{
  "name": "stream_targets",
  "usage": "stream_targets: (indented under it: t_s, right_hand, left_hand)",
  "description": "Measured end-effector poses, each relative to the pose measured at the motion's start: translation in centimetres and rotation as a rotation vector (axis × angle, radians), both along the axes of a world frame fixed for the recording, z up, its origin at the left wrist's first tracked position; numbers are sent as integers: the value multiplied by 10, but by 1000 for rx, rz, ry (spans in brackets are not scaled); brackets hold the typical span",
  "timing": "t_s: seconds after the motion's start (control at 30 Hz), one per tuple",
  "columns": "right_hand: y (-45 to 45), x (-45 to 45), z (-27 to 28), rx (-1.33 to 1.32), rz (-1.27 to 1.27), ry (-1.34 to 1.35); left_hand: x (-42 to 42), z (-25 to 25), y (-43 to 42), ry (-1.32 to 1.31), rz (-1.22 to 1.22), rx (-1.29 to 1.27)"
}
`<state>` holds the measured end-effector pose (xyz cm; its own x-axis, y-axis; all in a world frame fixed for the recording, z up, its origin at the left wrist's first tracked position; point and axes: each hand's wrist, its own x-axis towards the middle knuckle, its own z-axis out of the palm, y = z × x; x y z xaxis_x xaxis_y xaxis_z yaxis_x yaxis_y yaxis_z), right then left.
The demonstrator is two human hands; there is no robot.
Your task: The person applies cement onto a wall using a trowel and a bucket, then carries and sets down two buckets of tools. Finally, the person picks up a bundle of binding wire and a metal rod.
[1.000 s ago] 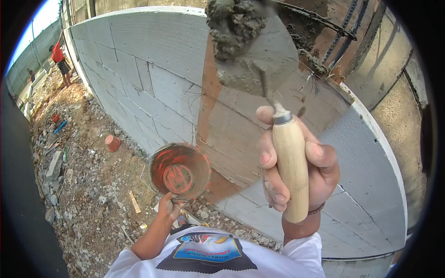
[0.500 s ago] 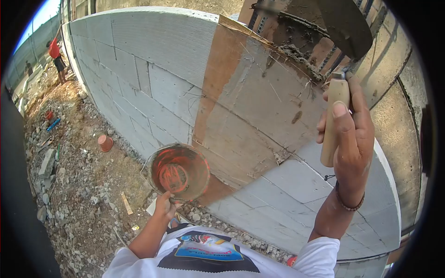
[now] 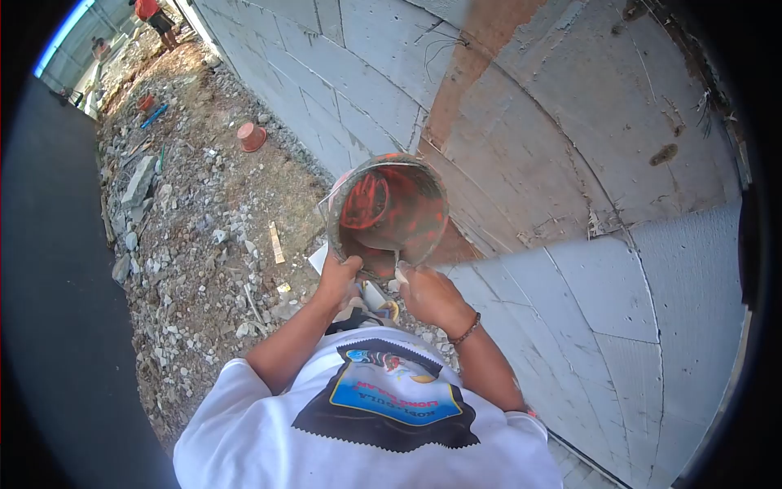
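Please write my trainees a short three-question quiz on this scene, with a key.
1. Multiple choice: which arm wears the dark, beaded bracelet?
A) left
B) right
C) neither

2. True or false: the left hand grips the rim of the round, mortar-smeared bucket with an orange-streaked inside.

3. Open question: what does the right hand hold, and where is its blade?

Key:
1. B
2. True
3. A flat, grey metal trowel; its blade is inside the bucket.
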<state>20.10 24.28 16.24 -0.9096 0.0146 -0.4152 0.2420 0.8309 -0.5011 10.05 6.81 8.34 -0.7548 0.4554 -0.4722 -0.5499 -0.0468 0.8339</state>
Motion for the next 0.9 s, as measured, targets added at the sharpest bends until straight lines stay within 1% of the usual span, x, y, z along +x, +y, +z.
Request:
stream_targets:
  t_s: [0.03, 0.07, 0.1, 0.13, 0.17, 0.2, 0.23, 0.27, 0.3, 0.33, 0.37, 0.4, 0.43, 0.47, 0.5, 0.53, 0.57, 0.6, 0.63, 0.67, 0.7, 0.73, 0.77, 0.8, 0.83, 0.87, 0.9]
  right_hand:
    - [0, -3, 1, -8, -6, -3]
    - [0, -8, 2, -39, -174, 212]
    - [1, -12, 2, -66, -342, 426]
    - [7, -16, -6, 10, -251, 497]
    - [7, -15, -11, 7, -255, 499]
    - [7, -13, -15, 52, -108, 454]
    - [8, -12, -16, 99, 39, 410]
    - [13, -8, -14, 99, 34, 416]
    - [22, -3, -10, 220, 94, 316]
    - [26, 0, -7, 338, 154, 213]
    - [24, 0, -5, 337, 156, 216]
    - [21, -1, -4, 276, -35, 298]
    - [17, -2, -3, 213, -226, 375]
    - [9, -3, -11, 212, -222, 374]
    - [0, -6, -29, 196, -310, 368]
    - [-6, -7, -48, 178, -399, 364]
    - [-7, -4, -73, 176, -398, 371]
    - [-8, 0, -100, 24, -281, 292]
    - [-7, 4, -113, -122, -158, 213]
    - [-7, 7, -101, -118, -139, 228]
    - [-8, 7, -87, -534, -340, 148]
    - [-11, 3, -76, -952, -516, 46]
    - [-5, 6, -80, -1154, -586, -29]
    - [0, 9, -85, -1350, -658, -122]
    - [-2, 8, -74, -1348, -610, -119]
    - [-4, 10, -49, -1568, -565, -167]
    - [-5, 11, -35, -1784, -520, -220]
  left_hand:
    - [2, 11, 3, 5, 59, 31]
    - [6, 20, 3, 2, 121, 60]
    - [8, 24, 2, -7, 120, 50]
    - [6, 29, 2, 33, 82, 17]
    - [3, 33, 3, 78, 41, -14]
    - [-1, 39, 2, 83, 33, -18]
    - [-7, 45, 0, 89, -1, -83]
    - [-11, 48, -2, 94, -29, -147]
    - [-12, 39, -6, 98, -29, -148]
    - [-12, 19, -11, 261, -40, -123]
    - [-11, 16, -12, 423, -50, -97]
    - [-8, 12, -14, 424, -48, -98]
    - [-2, 19, -11, 561, -93, -181]
    - [4, 23, -8, 697, -138, -266]
    - [7, 25, -3, 698, -134, -267]
    - [9, 27, 1, 631, -131, -271]
    - [10, 29, 5, 566, -128, -276]
    - [11, 33, 6, 575, -123, -277]
    - [15, 36, 6, 738, -172, -399]
    - [18, 40, 6, 900, -207, -526]
    - [19, 45, 2, 864, -288, -565]
    - [19, 52, -3, 874, -303, -552]
    - [12, 59, -8, 887, -314, -542]
    - [-1, 62, -14, 910, -263, -560]
    - [-13, 62, -20, 908, -318, -512]
    - [-24, 62, -24, 905, -383, -458]
    - [-31, 64, -28, 923, -358, -462]
